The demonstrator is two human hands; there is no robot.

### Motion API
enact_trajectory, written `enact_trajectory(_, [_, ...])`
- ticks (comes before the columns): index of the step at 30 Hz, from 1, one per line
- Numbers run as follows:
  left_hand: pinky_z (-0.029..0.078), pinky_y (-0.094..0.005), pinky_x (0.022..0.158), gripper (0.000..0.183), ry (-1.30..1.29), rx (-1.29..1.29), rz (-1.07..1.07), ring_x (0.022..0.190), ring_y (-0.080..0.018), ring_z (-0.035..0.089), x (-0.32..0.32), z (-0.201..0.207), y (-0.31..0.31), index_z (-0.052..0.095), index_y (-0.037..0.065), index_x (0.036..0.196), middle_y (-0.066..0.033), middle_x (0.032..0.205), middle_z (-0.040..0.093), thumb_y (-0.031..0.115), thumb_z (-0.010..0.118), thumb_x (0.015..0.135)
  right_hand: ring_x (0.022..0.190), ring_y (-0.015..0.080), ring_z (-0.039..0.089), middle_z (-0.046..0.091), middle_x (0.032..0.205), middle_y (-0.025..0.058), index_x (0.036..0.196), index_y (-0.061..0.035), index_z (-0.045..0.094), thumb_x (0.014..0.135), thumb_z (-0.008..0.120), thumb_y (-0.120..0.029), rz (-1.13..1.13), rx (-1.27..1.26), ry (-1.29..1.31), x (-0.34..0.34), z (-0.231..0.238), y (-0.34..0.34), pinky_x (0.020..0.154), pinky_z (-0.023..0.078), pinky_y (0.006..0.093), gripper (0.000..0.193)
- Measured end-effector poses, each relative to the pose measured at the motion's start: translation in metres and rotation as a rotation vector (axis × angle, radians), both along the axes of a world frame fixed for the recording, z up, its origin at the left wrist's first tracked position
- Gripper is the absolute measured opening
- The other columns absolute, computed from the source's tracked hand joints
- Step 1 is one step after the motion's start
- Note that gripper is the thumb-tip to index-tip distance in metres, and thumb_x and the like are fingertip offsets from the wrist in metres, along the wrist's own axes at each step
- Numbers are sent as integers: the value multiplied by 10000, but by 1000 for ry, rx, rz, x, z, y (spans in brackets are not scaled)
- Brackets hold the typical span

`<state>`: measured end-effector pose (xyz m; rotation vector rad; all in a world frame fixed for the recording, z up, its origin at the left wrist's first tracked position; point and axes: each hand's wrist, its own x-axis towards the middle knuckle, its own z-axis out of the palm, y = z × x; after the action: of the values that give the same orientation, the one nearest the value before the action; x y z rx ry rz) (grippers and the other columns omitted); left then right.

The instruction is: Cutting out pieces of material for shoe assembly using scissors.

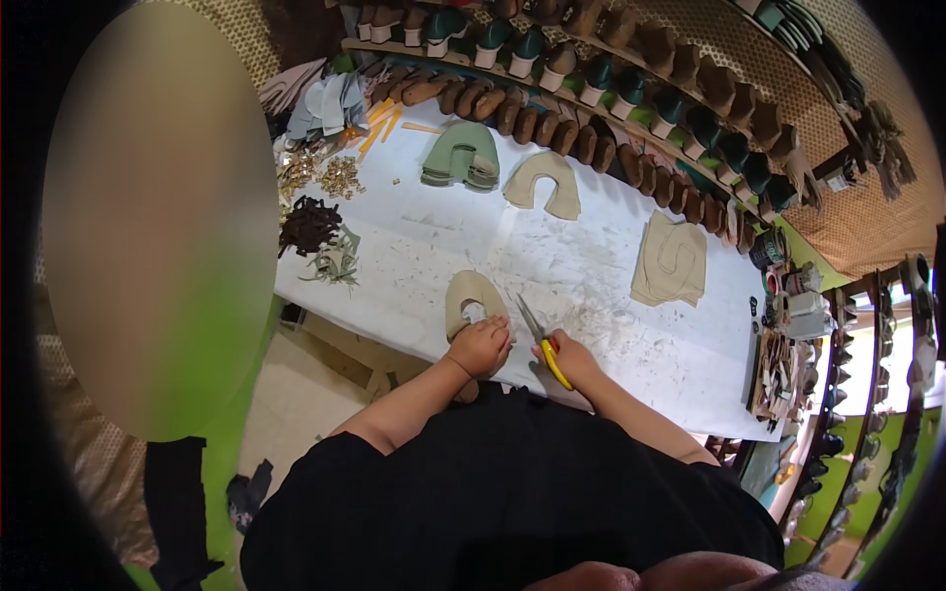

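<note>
Near the front edge of the table, my left hand is closed over the lower part of a beige U-shaped piece, which looks like leather or fabric. A small whitish patch shows in the piece's opening, beside my fingers. Just to the right, my right hand grips a pair of scissors by yellow handles. Their metal blades point up and away, apart from the beige piece. Farther back lie a stack of green U-shaped pieces and more beige U-shaped pieces.
Flat beige sheets lie at the right of the white table. Gold bits, dark scraps and green scraps are piled at the left. Racks of shoes line the back. Pale scraps litter the middle.
</note>
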<state>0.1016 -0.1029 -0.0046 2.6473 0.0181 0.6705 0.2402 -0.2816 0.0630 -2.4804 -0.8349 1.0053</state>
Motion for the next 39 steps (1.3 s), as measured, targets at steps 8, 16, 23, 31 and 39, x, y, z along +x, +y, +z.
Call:
enact_trajectory(8, [527, -399, 924, 213, 47, 21, -48, 1057, -309, 659, -4, -1, 5, 638, 2, 1000, -173, 1131, 672, 143, 646, 842, 1060, 391, 572, 573, 1131, 202, 1217, -108, 550, 798, 701, -366, 180, -2, -576, 38, -7, -37, 867, 494, 497, 515])
enact_trajectory(16, [401, -498, 1062, 432, 86, -16, 77, 1230, -422, 518, -31, 45, 77, 591, 10, 1199, -196, 1277, 590, 164, 682, 806, 1169, 362, 501, 540, 1233, 162, 1358, -229, 520, 785, 713, -383, 131, -186, -483, 41, 4, -21, 952, 427, 534, 623])
enact_trajectory(23, [108, -632, 1152, 917, 585, 47, 491, 1487, -431, 84, -92, 23, 139, 245, 69, 1529, -184, 1623, 118, 452, 671, 814, 1285, 300, 457, 523, 1303, 126, 1508, -112, 316, 831, 681, -487, 166, -167, -596, 30, -3, 17, 1117, 287, 571, 856])
enact_trajectory(31, [62, -644, 1153, 877, 643, 146, 309, 1496, -390, 90, -100, 29, 155, 255, 158, 1544, -144, 1631, 117, 501, 631, 830, 1122, 296, 526, 579, 1126, 108, 1242, -75, 551, 885, 631, -396, -198, -115, -755, 50, -44, -30, 948, 408, 475, 486])
enact_trajectory(39, [115, -574, 1179, 834, 626, 117, 134, 1489, -342, 168, -98, 33, 175, 310, 123, 1516, -141, 1604, 220, 469, 623, 825, 1080, 270, 552, 658, 1035, 30, 983, -184, 746, 747, 747, -237, 13, 304, -768, 20, -36, 45, 974, 380, 473, 241])
